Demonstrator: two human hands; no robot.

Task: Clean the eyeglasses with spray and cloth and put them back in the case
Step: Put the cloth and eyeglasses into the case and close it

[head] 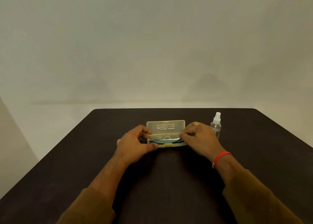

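Note:
A translucent yellow glasses case (165, 127) stands open on the dark table, its lid upright with printed text. Inside the tray lie black-armed eyeglasses (155, 142) on a pale blue cloth (165, 141). My left hand (135, 143) grips the case's left end, thumb on the front rim. My right hand (199, 139) is at the right end, fingers pinched at the case's rim near the glasses' arm; what exactly they pinch is hidden. A clear spray bottle (216, 124) with a white nozzle stands upright just behind my right hand.
The dark table (84, 156) has its far edge just behind the case, close to a plain pale wall. A red band circles my right wrist (221, 156). Brown sleeves cover both forearms.

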